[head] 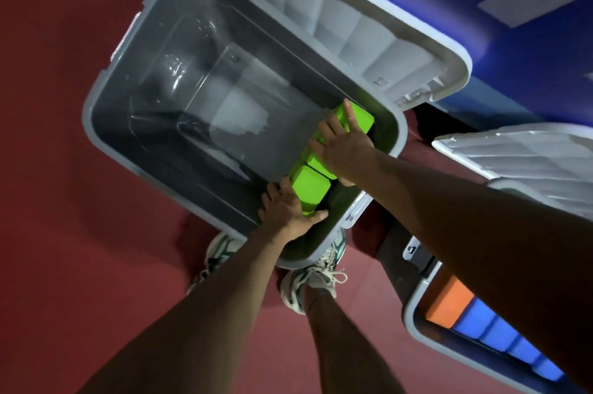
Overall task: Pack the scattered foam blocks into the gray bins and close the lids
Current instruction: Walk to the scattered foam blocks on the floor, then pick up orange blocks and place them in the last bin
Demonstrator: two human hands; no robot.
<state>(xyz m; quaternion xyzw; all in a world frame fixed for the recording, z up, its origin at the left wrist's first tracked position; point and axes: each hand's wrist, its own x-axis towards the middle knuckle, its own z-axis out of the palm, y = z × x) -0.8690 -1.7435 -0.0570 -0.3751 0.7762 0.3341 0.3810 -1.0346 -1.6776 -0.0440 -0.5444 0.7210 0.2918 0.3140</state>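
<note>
A large gray bin stands open on the red floor, its lid tipped back against a blue wall. Several bright green foam blocks lie in a row along the bin's near right end. My left hand grips the nearest green block, thumb curled round its near side. My right hand lies on the farther green blocks with fingers spread. Most of the bin's floor is bare.
A second gray bin at the lower right holds an orange block and several blue blocks; its lid stands open. My two shoes are right against the first bin. Red floor stretches to the left.
</note>
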